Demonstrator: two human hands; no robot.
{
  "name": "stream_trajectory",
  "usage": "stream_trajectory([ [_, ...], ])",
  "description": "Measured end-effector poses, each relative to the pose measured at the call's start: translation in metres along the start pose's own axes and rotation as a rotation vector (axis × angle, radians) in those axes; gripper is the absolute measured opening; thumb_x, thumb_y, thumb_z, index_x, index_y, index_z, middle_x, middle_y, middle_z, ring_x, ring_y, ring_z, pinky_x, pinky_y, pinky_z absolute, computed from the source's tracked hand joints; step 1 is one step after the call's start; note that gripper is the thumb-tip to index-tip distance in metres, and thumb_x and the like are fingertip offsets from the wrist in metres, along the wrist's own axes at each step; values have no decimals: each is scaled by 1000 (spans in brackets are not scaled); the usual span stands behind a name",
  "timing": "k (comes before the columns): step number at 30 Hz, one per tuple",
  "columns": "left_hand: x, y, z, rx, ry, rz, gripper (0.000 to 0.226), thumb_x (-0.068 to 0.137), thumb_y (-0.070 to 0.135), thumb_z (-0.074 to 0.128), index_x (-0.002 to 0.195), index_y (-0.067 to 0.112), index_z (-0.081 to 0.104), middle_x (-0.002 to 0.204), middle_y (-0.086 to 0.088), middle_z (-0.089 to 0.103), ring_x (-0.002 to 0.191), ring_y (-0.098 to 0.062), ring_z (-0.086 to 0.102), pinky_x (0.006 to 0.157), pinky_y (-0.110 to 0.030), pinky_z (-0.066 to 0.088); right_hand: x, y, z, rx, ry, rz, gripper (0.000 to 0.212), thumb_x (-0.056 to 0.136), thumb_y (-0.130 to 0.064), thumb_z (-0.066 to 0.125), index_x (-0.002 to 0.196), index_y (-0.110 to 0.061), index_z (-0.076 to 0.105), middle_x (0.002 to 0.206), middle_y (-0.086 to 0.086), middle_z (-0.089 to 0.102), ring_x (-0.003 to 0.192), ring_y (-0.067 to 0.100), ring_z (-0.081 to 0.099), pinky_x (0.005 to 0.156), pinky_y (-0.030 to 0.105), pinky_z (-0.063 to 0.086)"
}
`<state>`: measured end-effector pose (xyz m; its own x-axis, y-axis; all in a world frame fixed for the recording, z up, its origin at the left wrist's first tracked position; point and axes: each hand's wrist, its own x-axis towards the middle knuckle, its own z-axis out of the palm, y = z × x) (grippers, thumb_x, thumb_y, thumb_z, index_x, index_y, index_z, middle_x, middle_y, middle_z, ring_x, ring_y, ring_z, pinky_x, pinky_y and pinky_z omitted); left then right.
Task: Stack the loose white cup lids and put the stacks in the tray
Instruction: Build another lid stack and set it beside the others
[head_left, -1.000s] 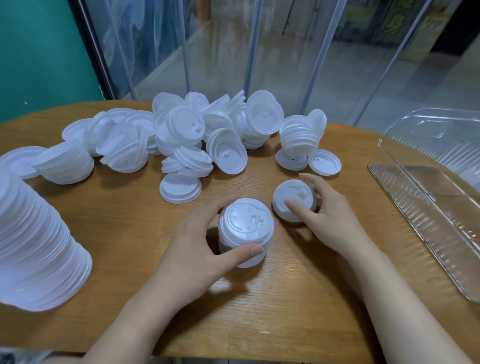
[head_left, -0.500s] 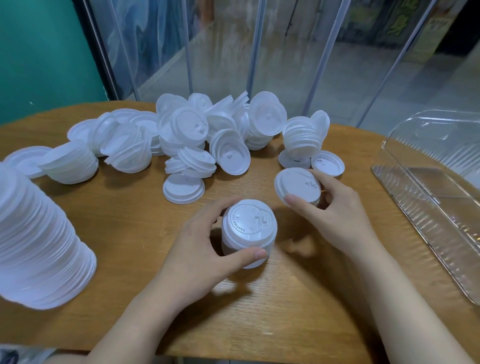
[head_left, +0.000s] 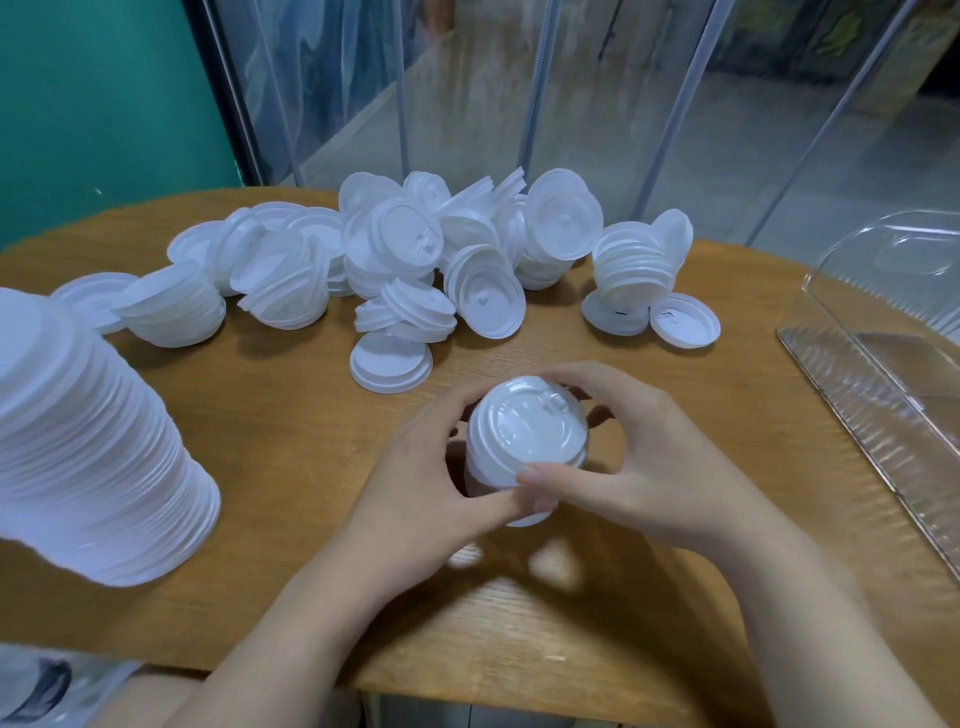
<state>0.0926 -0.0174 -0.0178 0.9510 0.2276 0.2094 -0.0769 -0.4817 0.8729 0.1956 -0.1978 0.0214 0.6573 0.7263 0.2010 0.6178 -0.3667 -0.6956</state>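
A short stack of white cup lids (head_left: 524, 441) stands on the wooden table (head_left: 291, 431) in front of me. My left hand (head_left: 431, 483) grips its left side, thumb at the front. My right hand (head_left: 639, 467) curls round the topmost lid from the right, thumb on the front rim, fingers behind. A pile of loose white lids (head_left: 426, 260) lies further back. The clear plastic tray (head_left: 883, 384) sits at the right edge of the table.
A tall leaning stack of lids (head_left: 88, 457) stands at the left, close to me. A small stack (head_left: 636, 270) with two single lids beside it sits at the back right. One single lid (head_left: 390, 361) lies just behind my hands. Glass panels rise behind the table.
My right hand lifted a single lid from the table and brought it left onto the stack in my left hand. Both hands now meet around that stack.
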Motion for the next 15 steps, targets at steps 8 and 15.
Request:
stream_trajectory([
  [8,-1,-5,1,-21,-34,-42,94,55,52,89,141,41,51,126,28,64,115,6,60,90,-8,46,2,1,4,-46,-67,95,67,69,-63,83,126,-53,50,121,-33,60,120,-10,52,100,21,44],
  [15,0,1,0,-14,-34,-25,72,69,32,94,128,45,56,121,32,66,113,7,62,89,-4,41,3,-2,-6,93,-154,167,63,68,-65,84,123,-53,56,119,-31,63,115,-9,56,90,9,46],
])
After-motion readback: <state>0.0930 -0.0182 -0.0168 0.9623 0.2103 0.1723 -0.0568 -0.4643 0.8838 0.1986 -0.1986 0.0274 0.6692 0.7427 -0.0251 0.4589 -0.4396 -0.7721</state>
